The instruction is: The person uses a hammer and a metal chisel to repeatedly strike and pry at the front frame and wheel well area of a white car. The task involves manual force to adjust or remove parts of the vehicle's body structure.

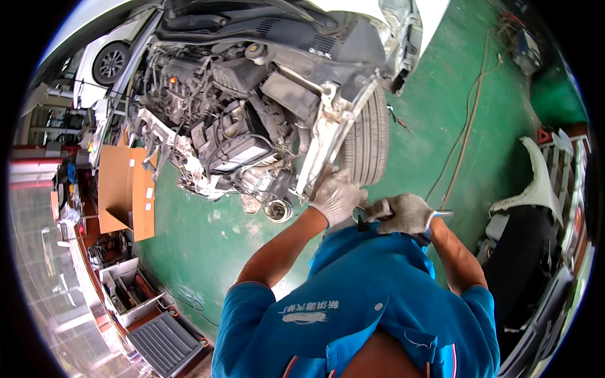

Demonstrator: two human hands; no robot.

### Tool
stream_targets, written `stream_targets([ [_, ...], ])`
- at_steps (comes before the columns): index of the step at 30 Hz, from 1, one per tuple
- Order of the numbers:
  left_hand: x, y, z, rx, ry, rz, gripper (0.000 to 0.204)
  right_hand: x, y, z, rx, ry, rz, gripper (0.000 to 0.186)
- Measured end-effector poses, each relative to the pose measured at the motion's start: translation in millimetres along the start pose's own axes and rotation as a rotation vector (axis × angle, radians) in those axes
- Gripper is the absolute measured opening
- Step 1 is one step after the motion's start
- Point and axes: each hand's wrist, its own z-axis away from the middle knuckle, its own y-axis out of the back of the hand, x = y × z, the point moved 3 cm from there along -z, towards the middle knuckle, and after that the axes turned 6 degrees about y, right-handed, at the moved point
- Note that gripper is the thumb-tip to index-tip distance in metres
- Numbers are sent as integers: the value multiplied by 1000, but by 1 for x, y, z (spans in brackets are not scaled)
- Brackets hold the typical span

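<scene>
At the front corner of the stripped car, ahead of the wheel, the left hand point(337, 196) reaches forward in a knitted glove. Its fingers are partly extended at the lower end of the pale metal rail point(324, 138); whether they grip it cannot be determined. The right hand point(403, 214), also gloved, is held near the waist, fingers curled closed around a metal tool point(445, 213). One bare shaft end projects past the wrist; the working end is not clear.

Judged from this posture, the step in hand is manual work at the rail end, with the left hand steadying or feeling the part. The next move appears to call for a secure left-hand hold and a clear line for the tool, away from adjoining edges.

The gloves are pale, coarse and soiled at the fingers. The rail is rigid, narrow and scuffed. Beside it stands the tyre point(373, 142), black rubber with grooved tread. Inboard lies the exposed engine point(236, 123), a dusty mass of dark plastic and metal; below it sits a round, open-ended metal fitting point(278, 210).

Farther out, the smooth green floor point(428, 126) carries thin, flexible lines point(469, 126). A folded brown cardboard sheet point(116, 173) stands left; a curved white panel point(541, 173) lies right.
</scene>
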Motion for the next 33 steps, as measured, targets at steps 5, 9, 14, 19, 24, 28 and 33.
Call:
stream_targets([
  [5,7,27,27,536,243,339,21,12,-20,1,217,-98,-416,40],
  [9,8,0,49,152,756,1612,39,12,-25,0,318,-66,-458,44],
  [14,2,-10,-7,282,683,2471,20,3,-32,-8,424,191,-544,39],
  [19,-57,4,-12,537,1014,2009,10,8,0,11,562,110,-584,36],
  [24,-114,1,-23,440,906,1837,13,24,56,67,1030,32,-741,58],
  [28,-147,-20,-35,305,790,1539,13,39,17,59,1188,13,-942,66],
  [33,-173,-26,-44,370,588,813,32,53,-101,6,1405,-401,-1215,32],
])
